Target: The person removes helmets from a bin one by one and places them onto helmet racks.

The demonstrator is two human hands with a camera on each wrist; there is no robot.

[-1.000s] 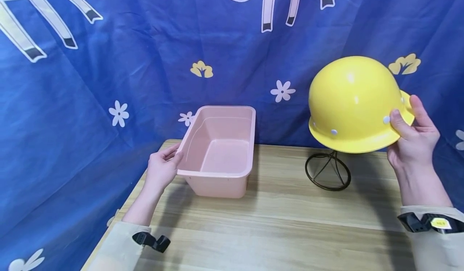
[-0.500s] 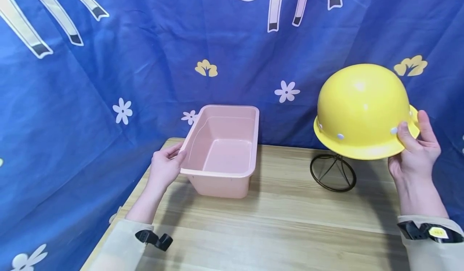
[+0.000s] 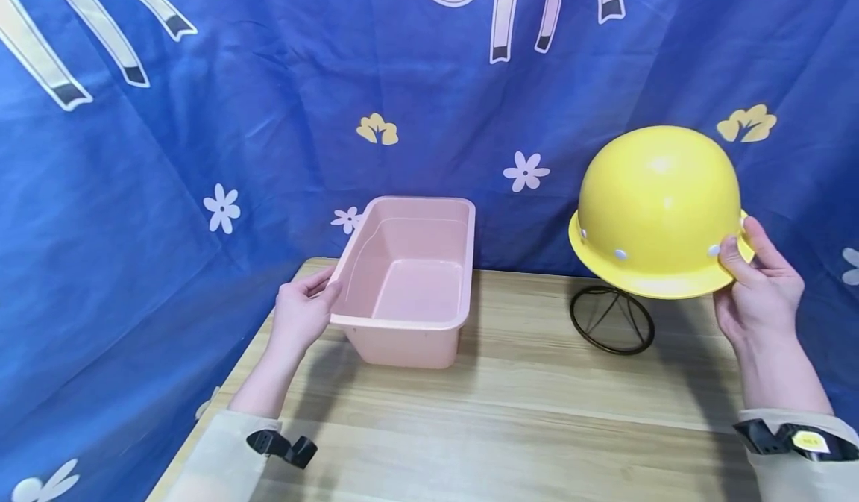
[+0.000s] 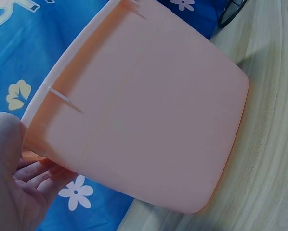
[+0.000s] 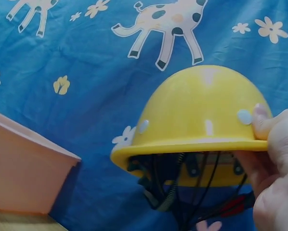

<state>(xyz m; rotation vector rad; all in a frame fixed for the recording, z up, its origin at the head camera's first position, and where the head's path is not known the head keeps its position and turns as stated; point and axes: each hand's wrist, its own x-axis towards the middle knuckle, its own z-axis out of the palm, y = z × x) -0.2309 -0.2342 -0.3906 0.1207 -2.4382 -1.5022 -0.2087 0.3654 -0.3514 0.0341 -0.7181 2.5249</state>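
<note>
A yellow hard hat (image 3: pixel 661 204) is held up at the right by my right hand (image 3: pixel 765 297), thumb on the outside of the brim and fingers beneath. In the right wrist view, dark straps (image 5: pixel 158 197) hang inside the hard hat. Below it on the table, a dark wire stand (image 3: pixel 620 351) shows its ring base and thin struts; the hard hat hides its top. At the left, my left hand (image 3: pixel 302 314) grips the near left rim of a pink plastic tub (image 3: pixel 403 324). No objects show inside the tub, and the left wrist view shows its outer wall (image 4: pixel 153 106).
Both the tub and the stand are on a wood-grain table (image 3: pixel 510 427), toward its back edge. Behind and to the left hangs a blue curtain (image 3: pixel 282 114) printed with animals and flowers. Black straps with small devices (image 3: pixel 282 446) circle both sleeved wrists.
The hard hat has come down in my right hand, closer over the wire stand, and tilts a little differently. My left hand stays on the tub's rim; the view shifts slightly.
</note>
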